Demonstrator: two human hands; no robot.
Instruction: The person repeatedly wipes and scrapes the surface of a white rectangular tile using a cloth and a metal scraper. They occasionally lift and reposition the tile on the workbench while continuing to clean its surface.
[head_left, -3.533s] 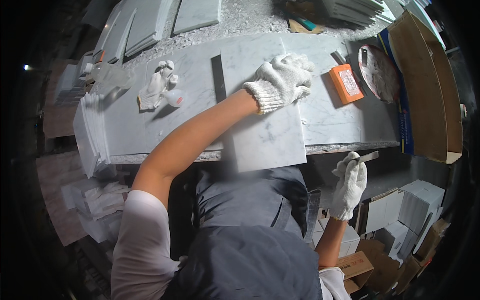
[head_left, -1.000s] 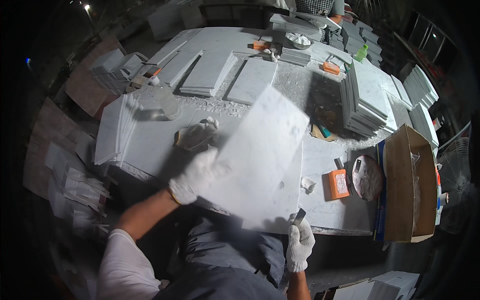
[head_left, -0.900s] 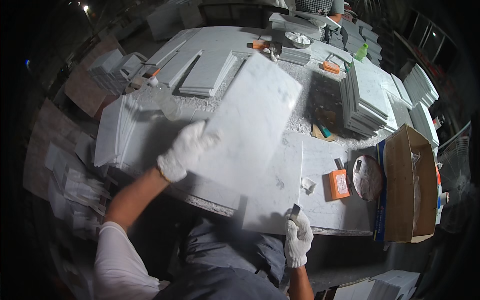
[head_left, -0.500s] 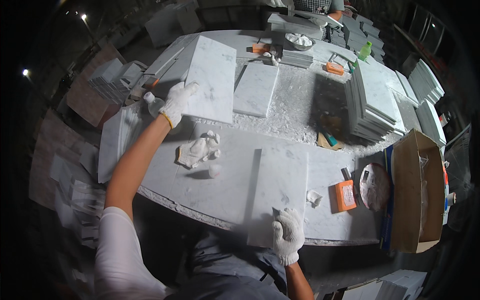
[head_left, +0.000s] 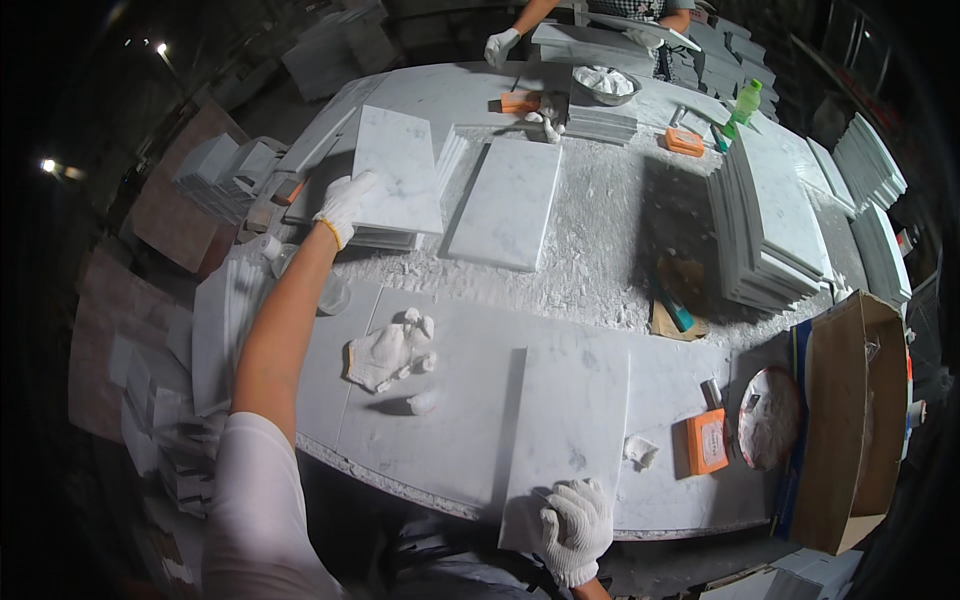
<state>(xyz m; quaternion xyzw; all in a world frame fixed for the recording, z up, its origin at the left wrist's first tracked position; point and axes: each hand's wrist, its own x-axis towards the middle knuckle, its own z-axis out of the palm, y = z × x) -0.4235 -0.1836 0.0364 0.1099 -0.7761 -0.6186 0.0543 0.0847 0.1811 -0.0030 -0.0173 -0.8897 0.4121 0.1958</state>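
Note:
My left hand (head_left: 345,208), in a white knit glove, grips the left edge of a grey-veined white marble tile (head_left: 396,165). This tile lies over a low stack of tiles (head_left: 385,240) at the far left of the table, turned slightly askew. Close to me, my right hand (head_left: 578,530), also gloved, rests at the near right corner of another marble tile (head_left: 570,430). Its fingers are curled, and whatever they hold is mostly hidden. Between the hands lie a spare white glove (head_left: 390,355) and a small whitish lump (head_left: 423,403).
A single tile (head_left: 507,205) lies mid-table beside a tall tile stack (head_left: 765,215). At right are an orange box (head_left: 706,442), a round dish (head_left: 769,420) and a cardboard box (head_left: 850,420). Across the table, a person's gloved hand (head_left: 500,47) shows near a bowl (head_left: 606,85).
My left hand has lowered the raised tile onto the stack at the far left. My right hand has stayed at the near tile's corner. The other person's hand has come into view.

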